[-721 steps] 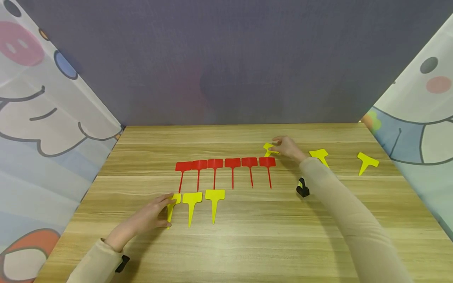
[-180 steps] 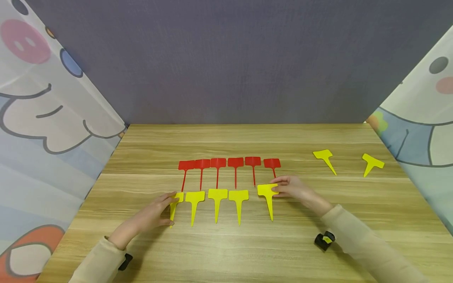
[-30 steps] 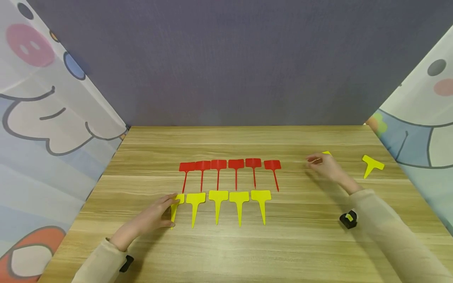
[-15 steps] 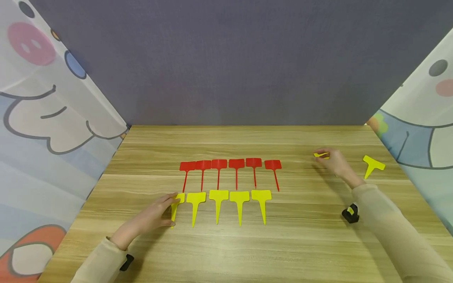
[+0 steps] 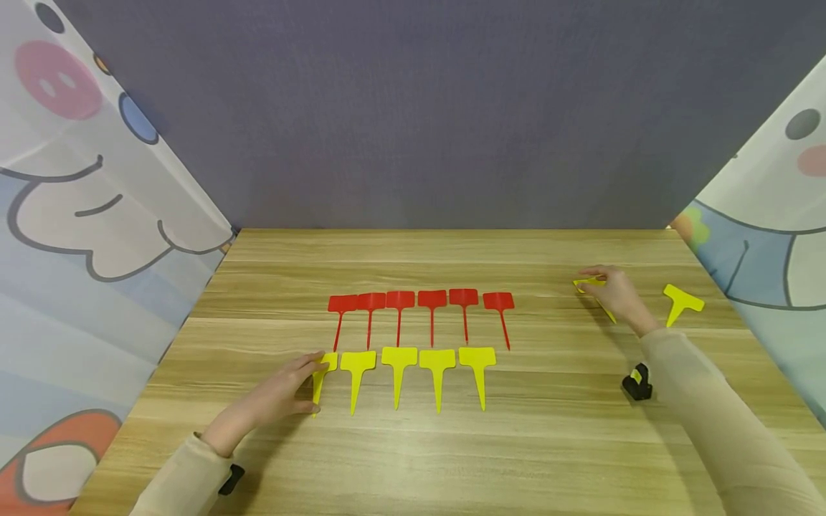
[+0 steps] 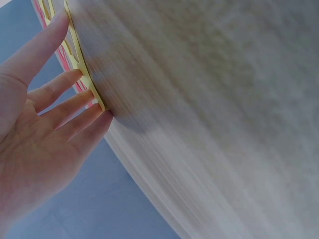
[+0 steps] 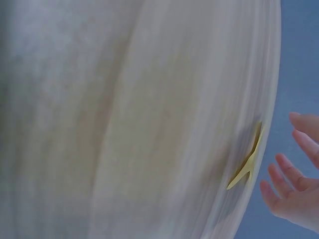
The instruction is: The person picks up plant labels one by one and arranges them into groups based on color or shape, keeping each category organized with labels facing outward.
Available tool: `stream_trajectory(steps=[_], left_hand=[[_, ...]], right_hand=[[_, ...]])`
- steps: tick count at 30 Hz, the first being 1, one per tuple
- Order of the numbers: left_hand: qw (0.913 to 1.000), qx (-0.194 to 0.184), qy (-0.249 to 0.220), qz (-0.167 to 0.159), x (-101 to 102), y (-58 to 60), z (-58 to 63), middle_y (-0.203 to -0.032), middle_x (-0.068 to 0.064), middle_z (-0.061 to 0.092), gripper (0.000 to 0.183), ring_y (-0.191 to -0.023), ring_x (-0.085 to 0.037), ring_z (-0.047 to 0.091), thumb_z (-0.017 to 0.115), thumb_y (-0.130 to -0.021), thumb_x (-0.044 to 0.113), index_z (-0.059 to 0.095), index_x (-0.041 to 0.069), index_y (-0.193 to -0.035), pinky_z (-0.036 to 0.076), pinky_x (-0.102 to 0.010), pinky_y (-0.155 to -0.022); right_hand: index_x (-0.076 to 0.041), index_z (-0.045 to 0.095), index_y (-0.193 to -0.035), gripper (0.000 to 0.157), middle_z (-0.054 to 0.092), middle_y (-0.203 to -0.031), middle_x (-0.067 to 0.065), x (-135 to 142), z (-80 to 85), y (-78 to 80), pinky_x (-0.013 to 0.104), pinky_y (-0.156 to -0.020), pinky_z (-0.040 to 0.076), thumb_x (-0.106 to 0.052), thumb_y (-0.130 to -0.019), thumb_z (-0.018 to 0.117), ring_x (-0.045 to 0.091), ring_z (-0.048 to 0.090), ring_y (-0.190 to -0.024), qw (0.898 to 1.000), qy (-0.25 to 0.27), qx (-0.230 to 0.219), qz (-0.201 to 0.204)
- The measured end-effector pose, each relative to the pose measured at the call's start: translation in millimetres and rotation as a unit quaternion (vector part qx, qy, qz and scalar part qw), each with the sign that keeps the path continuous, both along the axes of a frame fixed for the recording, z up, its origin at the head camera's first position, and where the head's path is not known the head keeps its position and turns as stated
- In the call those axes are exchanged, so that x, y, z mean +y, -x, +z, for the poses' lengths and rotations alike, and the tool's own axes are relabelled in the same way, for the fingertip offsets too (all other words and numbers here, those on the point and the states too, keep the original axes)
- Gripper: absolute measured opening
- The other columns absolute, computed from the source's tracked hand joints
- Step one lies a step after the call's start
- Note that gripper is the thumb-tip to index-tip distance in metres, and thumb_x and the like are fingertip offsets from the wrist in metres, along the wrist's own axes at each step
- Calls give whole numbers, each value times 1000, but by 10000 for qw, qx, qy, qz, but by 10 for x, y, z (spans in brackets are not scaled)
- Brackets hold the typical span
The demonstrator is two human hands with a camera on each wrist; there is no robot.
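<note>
My left hand (image 5: pixel 267 401) rests on the leftmost yellow plant label (image 5: pixel 328 358), fairly straight fingertips at its head and thumb near its pointed tip. That yellow label (image 6: pixel 83 67) shows edge-on in the left wrist view. Four more yellow T-shaped labels continue the row, the rightmost yellow label (image 5: pixel 479 358) standing below the last red one. At the right, my right hand (image 5: pixel 613 294) is close over another yellow plant label (image 5: pixel 606 309). In the right wrist view this label (image 7: pixel 247 162) lies on the table, a gap from the loosely bent fingers (image 7: pixel 299 179).
Several red plant labels with thin stems form a row behind the yellow ones; the middle red label (image 5: pixel 432 298) is among them. Further right lies one more yellow label (image 5: pixel 682 301). The wooden table (image 5: pixel 413 466) ends at a grey panel (image 5: pixel 419 143), with cartoon-printed cloths on both sides.
Since the oldest frame, two yellow labels have joined the front row. Over the last second my right hand has shifted slightly right and away, to the label's head. My left hand stays put.
</note>
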State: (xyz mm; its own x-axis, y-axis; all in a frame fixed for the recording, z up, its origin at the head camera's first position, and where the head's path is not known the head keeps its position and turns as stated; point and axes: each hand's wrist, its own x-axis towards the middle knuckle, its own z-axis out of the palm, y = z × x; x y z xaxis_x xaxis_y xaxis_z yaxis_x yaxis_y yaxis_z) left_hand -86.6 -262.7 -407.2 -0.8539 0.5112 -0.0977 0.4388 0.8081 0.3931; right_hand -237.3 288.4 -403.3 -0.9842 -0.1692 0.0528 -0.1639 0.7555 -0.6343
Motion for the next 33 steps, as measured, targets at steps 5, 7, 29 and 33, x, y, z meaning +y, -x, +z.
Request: stream_trajectory(steps=[5, 7, 29, 33], left_hand=[[10000, -33, 1, 19, -1, -1, -6, -133, -24, 36, 64, -117, -41, 38, 75, -68, 18, 48, -7, -121, 37, -51, -92], [10000, -39, 1, 25, -1, -1, -10, -133, -24, 36, 64, -117, -41, 38, 75, -68, 18, 48, -6, -121, 36, -51, -92], [10000, -22, -10, 18, -5, 4, -23, -133, -24, 36, 64, -117, -41, 38, 75, -68, 19, 48, -6, -121, 37, -50, -92], [10000, -46, -9, 38, -3, 0, -23, -133, -24, 36, 64, -118, -40, 37, 75, -68, 19, 48, -6, -121, 37, -50, -92]], right_hand=[[12, 48, -116, 38, 35, -122, 38, 43, -11, 28, 61, -88, 30, -12, -88, 53, 52, 34, -109, 9999, -32, -112, -35], [12, 48, -116, 38, 34, -123, 38, 64, -20, 46, 62, -89, 29, -13, -88, 53, 54, 32, -111, 9999, -50, -149, -37], [12, 49, -116, 41, 37, -125, 35, 153, -129, 140, 60, -92, 27, -16, -87, 57, 52, 30, -115, 9995, -211, -252, 26], [13, 50, -115, 40, 38, -124, 35, 154, -140, 154, 59, -93, 27, -14, -85, 58, 51, 30, -115, 9995, -203, -244, -5]])
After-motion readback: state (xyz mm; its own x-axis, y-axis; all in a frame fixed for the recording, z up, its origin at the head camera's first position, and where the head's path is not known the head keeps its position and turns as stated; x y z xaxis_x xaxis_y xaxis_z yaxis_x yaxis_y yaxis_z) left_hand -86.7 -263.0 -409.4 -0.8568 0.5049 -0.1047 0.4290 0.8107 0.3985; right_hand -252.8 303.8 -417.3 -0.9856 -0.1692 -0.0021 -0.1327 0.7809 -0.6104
